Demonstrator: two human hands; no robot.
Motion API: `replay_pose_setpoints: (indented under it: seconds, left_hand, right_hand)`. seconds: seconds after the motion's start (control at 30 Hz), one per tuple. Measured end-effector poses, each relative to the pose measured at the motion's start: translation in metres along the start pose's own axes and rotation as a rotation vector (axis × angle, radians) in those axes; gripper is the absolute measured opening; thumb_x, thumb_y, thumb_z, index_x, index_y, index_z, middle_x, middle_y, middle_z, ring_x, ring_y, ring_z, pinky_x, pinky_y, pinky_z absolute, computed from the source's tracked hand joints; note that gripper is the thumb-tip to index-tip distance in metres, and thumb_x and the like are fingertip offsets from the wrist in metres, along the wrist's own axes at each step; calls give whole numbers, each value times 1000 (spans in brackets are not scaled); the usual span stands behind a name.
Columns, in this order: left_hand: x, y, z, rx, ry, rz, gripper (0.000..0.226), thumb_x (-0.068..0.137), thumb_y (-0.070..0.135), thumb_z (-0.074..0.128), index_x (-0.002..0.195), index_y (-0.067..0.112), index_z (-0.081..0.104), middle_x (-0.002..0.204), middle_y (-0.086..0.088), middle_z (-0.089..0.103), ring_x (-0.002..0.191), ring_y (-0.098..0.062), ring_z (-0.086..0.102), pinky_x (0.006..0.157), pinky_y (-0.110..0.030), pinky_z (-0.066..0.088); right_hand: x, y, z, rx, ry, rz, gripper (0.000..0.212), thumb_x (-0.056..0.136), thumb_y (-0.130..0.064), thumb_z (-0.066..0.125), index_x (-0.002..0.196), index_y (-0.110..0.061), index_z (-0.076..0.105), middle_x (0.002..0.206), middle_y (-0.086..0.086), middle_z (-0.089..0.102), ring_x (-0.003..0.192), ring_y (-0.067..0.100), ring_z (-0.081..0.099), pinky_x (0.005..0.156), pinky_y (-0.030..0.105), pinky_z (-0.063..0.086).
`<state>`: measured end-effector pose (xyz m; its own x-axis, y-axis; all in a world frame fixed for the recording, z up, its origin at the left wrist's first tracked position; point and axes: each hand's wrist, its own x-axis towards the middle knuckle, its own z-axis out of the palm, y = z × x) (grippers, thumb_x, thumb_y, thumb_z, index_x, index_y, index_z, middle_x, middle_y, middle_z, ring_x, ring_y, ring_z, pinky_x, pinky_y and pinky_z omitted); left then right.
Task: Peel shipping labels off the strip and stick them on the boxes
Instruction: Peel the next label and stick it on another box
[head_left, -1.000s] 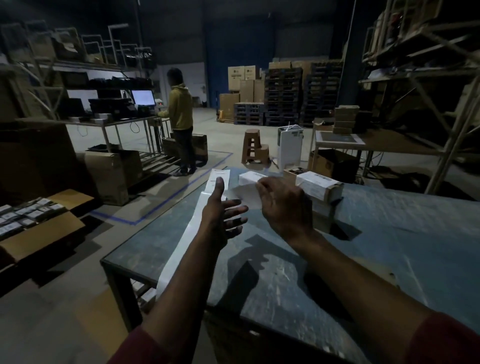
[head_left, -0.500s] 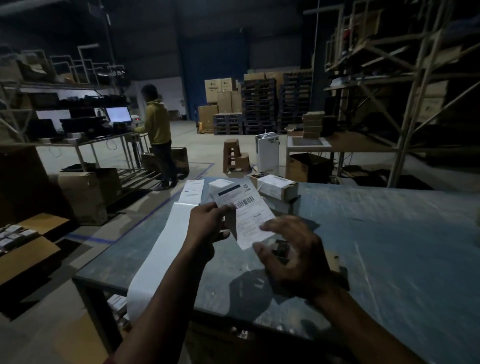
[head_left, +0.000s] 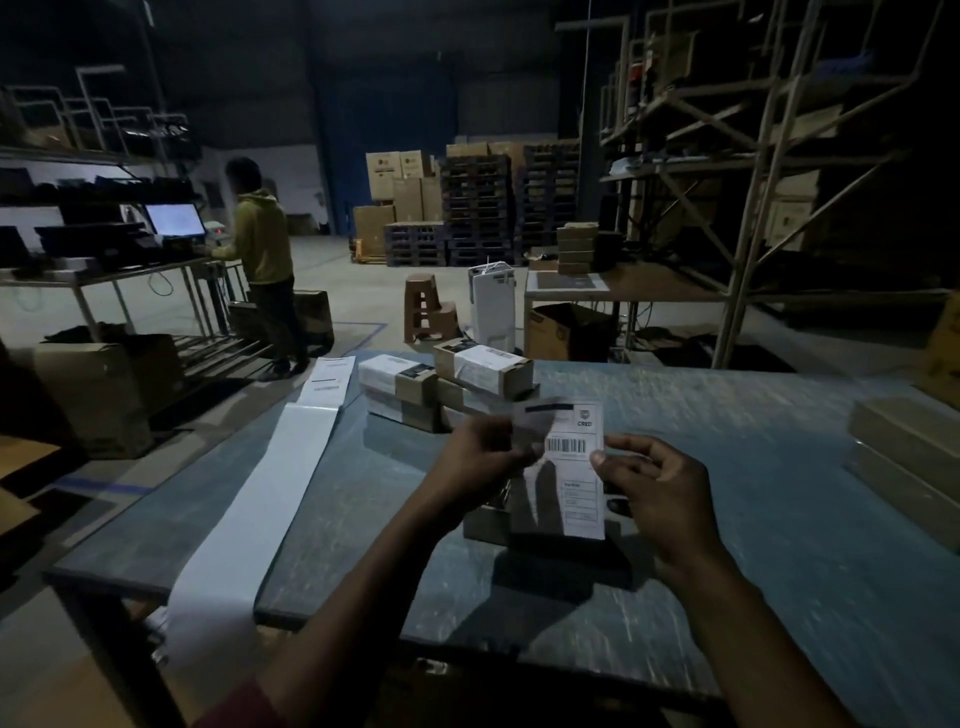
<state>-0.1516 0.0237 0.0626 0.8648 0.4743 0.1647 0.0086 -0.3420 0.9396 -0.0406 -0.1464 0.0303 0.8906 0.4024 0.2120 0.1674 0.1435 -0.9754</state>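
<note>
Nearest, at the table (head_left: 779, 519) front: my left hand (head_left: 480, 462), fingers curled, pinching the left upper edge of a peeled shipping label (head_left: 574, 467); that corner is blurred. My right hand (head_left: 657, 493) pinches the label's right edge between thumb and forefinger. So each grip is closed on the label, which hangs upright, barcode facing me, just above a brown box (head_left: 540, 525) lying flat under it. Whether the label's lower edge already touches the box, I cannot tell. I judge this step as label peeled, not yet pressed down.

Left of the hands: the backing strip (head_left: 270, 493), a long bare white stretch running over the near table edge, which I read as labels already taken. At its far end, printed labels (head_left: 324, 382) still wait on the strip.

Mid table: a stack of boxes (head_left: 447, 384), several of them already wearing white labels, so part of the job looks done.

Right edge of table: unlabelled boxes (head_left: 906, 457), plain brown on the sides I can see, apparently left to do.

Beyond: a person in a yellow hoodie (head_left: 260, 239) at a monitor, and pallets (head_left: 478, 208) by the back wall
</note>
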Motion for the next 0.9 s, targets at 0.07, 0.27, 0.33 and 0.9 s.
replay_pose_setpoints:
  seconds: [0.07, 0.27, 0.33, 0.9]
  left_hand:
    - [6, 3, 6, 107, -58, -8, 35, 93, 23, 77, 126, 24, 65, 109, 5, 73, 99, -12, 72, 78, -30, 61]
    - [30, -1, -26, 264, -224, -40, 106, 71, 38, 93, 159, 40, 33, 150, 2, 51, 134, -16, 50, 99, -35, 54]
    - [38, -11, -36, 444, -335, -123, 111, 70, 28, 90, 161, 41, 27, 164, 1, 35, 144, -23, 41, 107, -45, 53]
    - [-8, -53, -19, 486, -172, 87, 121, 70, 18, 95, 165, 30, 19, 149, -6, 58, 135, -23, 57, 111, -49, 51]
  right_hand:
    - [4, 3, -6, 7, 25, 6, 17, 90, -9, 80, 105, -12, 72, 91, 2, 81, 74, 16, 78, 56, 25, 56]
    - [17, 1, -31, 99, 60, 92, 19, 90, -8, 79, 108, -8, 74, 94, 9, 81, 85, 30, 78, 70, 38, 60]
    - [14, 2, -38, 129, 40, 126, 20, 89, -8, 79, 109, -8, 75, 96, 11, 81, 84, 29, 78, 65, 33, 58]
    - [-11, 31, -25, 102, 31, 183, 29, 86, -2, 81, 111, -6, 69, 78, 5, 80, 66, 22, 74, 56, 30, 56]
